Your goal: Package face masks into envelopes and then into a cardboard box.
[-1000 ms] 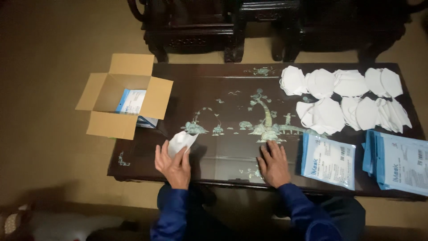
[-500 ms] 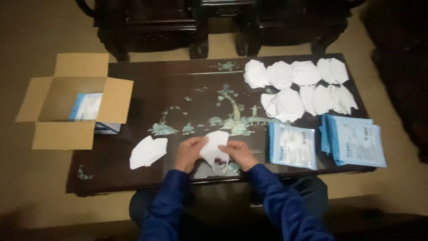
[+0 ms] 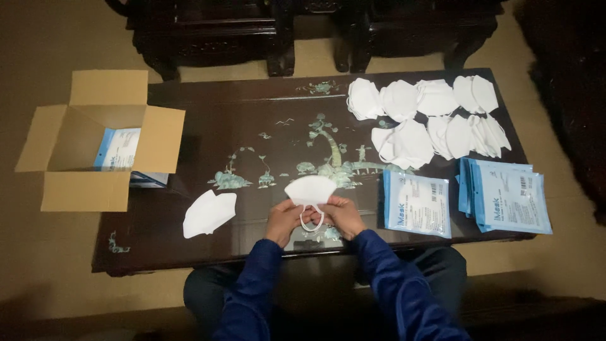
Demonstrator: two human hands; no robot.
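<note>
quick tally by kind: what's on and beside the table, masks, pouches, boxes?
Loose white masks: about 10, overlaps blur it: 1 held mask between left hand and right hand, 1 flat mask, about 8 in the mask pile
Blue-and-white pouch stacks: 2, near stack and far stack; pouches per stack unclear
Cardboard box: 1, open
Total: about 13

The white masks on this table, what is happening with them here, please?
A person in blue sleeves holds one folded white mask with both hands, left hand and right hand, over the dark inlaid table. Another mask lies to the left. A loose heap of masks sits at the far right, blue packets below it, and an open cardboard box stands at the left edge.
</note>
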